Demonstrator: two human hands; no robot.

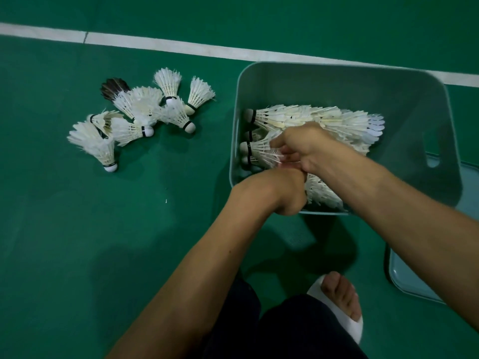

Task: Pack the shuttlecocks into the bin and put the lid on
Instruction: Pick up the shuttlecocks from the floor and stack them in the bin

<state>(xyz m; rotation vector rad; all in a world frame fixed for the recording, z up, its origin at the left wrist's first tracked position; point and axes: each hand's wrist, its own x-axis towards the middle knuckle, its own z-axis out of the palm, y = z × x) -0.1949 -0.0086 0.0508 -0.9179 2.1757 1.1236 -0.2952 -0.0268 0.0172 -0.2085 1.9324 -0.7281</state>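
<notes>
A pale blue plastic bin [337, 81] stands on the green floor. Inside lie several white feather shuttlecocks [324, 119], nested in rows with corks to the left. Both my hands reach into its near left corner. My right hand [303, 146] pinches the feathers of a shuttlecock stack [259, 151]. My left hand [287, 193] curls over the bin's front rim; its fingers are hidden among the shuttlecocks. A loose pile of shuttlecocks [145, 110], one with dark feathers [114, 88], lies on the floor to the left. The pale blue lid [404, 278] lies flat at the right, partly under my arm.
A white court line [160, 46] crosses the floor behind the bin and pile. My foot in a white slipper [342, 304] and a dark trouser leg sit at the bottom, just in front of the bin.
</notes>
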